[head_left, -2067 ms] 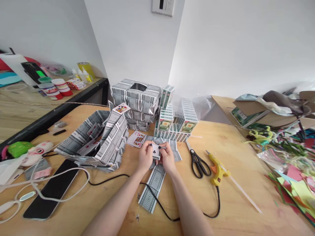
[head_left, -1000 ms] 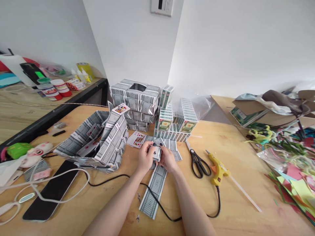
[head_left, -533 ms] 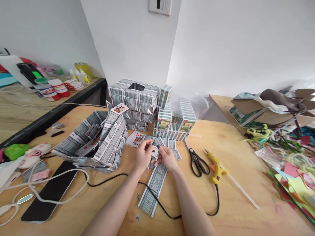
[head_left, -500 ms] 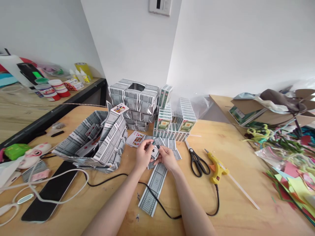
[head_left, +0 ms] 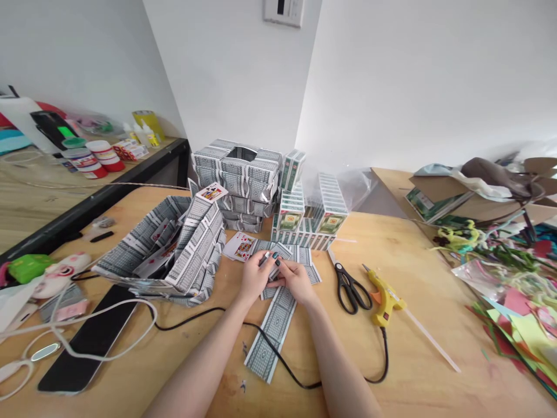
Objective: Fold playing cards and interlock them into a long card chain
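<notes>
Over the middle of the table, my left hand [head_left: 256, 276] and my right hand [head_left: 297, 281] meet with fingertips pinched on one playing card [head_left: 273, 273], mostly hidden by the fingers. Patterned card backs [head_left: 303, 254] lie beneath and behind them. From under my hands a strip of cards [head_left: 268, 342] runs toward me, crossed by a black cord [head_left: 278, 355]. Left of my fingers, some loose cards [head_left: 241, 247] show their faces. An open basket made of cards [head_left: 202, 238] stands farther left, with loose cards inside.
Black-handled scissors [head_left: 350, 288] and a yellow glue gun [head_left: 386, 297] with a glue stick lie to the right. Behind are a card-built box [head_left: 237, 174] and stacked card packs [head_left: 329, 203]. A phone [head_left: 89, 342] and white cable lie left; paper scraps [head_left: 517, 325] lie far right.
The card's face, with a black club mark showing before, is now mostly covered as my fingers have closed in around it. Both hands stay in nearly the same place.
</notes>
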The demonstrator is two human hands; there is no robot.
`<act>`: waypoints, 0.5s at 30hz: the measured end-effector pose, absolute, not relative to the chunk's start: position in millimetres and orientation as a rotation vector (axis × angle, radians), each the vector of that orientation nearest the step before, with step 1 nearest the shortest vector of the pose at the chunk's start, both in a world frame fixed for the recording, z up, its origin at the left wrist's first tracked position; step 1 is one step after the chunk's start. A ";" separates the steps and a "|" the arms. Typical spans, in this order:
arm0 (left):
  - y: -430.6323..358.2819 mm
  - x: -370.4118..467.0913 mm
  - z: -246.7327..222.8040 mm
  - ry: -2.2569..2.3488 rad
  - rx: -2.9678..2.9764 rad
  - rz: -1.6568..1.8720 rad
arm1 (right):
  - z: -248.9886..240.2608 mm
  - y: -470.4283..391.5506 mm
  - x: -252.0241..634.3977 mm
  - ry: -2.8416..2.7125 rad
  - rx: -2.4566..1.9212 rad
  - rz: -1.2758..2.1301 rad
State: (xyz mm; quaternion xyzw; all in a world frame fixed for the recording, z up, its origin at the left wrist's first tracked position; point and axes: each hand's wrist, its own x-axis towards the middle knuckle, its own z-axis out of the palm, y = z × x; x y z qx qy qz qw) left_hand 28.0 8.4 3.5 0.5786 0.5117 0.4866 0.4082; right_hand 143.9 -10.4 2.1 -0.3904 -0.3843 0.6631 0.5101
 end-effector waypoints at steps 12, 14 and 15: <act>6.8 27.0 1.7 1.295 1.561 1.232 | -0.6 -9.5 144.6 -0.825 -0.940 1.637; 6.2 26.9 0.1 1.304 1.594 1.229 | -0.4 -9.2 144.7 -0.809 -0.955 1.633; 5.8 26.8 -1.1 1.315 1.620 1.221 | -0.2 -9.3 144.8 -0.812 -0.964 1.631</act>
